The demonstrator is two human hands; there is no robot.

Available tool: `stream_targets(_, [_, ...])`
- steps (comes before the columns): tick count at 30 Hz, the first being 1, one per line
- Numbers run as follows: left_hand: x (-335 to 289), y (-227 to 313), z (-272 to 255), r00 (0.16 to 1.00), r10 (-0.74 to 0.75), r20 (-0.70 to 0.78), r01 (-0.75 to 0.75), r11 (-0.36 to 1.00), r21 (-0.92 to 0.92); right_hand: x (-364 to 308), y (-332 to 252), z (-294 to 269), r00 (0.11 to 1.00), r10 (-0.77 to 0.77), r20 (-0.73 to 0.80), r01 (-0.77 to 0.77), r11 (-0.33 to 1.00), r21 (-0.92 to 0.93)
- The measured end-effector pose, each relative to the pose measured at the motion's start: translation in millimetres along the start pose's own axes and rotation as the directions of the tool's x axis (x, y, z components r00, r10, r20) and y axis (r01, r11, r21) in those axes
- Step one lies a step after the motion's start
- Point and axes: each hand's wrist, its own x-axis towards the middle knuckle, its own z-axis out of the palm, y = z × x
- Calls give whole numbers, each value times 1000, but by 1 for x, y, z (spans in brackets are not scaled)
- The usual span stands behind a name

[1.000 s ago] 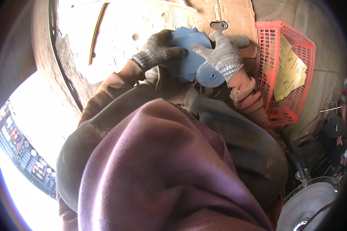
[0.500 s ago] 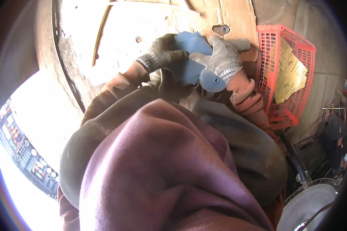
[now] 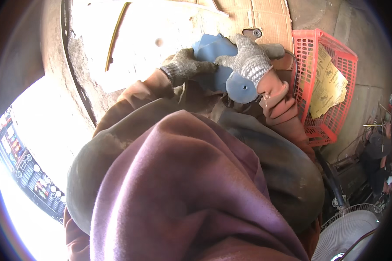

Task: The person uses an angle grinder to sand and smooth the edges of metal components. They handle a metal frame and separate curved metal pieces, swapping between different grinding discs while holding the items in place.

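Note:
Both of my hands wear grey knitted gloves. Overlapping blue sheets (image 3: pixel 214 48) with angular edges lie between them, in front of my body. My left hand (image 3: pixel 185 67) grips the sheets from the left side, its thumb pointing right across them. From the right, my right hand (image 3: pixel 247 57) holds them, its thumb reaching toward the left one; the undersides of the fingers are hidden. A blue round disc (image 3: pixel 243 88) with a small dark centre hole sits below my right palm, beside the wrist. Behind the right hand lies a grey rounded, handle-like piece (image 3: pixel 275 51).
Brown cardboard (image 3: pixel 272 17) covers the surface ahead, brightly sunlit at left. A red plastic basket (image 3: pixel 324 87) with yellow printed sheets (image 3: pixel 329 82) stands on the right. A fan (image 3: pixel 348 235) is at lower right. Another person (image 3: pixel 379 148) is at the far right.
My right hand has shifted slightly up and left over the blue sheets. The left hand has moved a little right and down, its fingers closer to the right hand.

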Motion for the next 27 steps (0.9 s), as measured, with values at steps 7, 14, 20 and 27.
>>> stream_targets(7, [10, 18, -7, 966, 256, 16, -257, 965, 45, -17, 6, 23, 966, 113, -231, -50, 964, 262])
stream_targets(14, [37, 24, -38, 957, 272, 104, -290, 926, 244, -4, 1, 25, 968, 189, -163, -163, 973, 162])
stream_targets(20, [35, 16, -38, 960, 271, 74, -280, 904, 322, -14, -13, 15, 977, 175, -125, -150, 971, 184])
stream_targets(27, [35, 38, -35, 938, 340, 70, -332, 820, 465, -7, -3, 8, 953, 154, -261, -118, 982, 147])
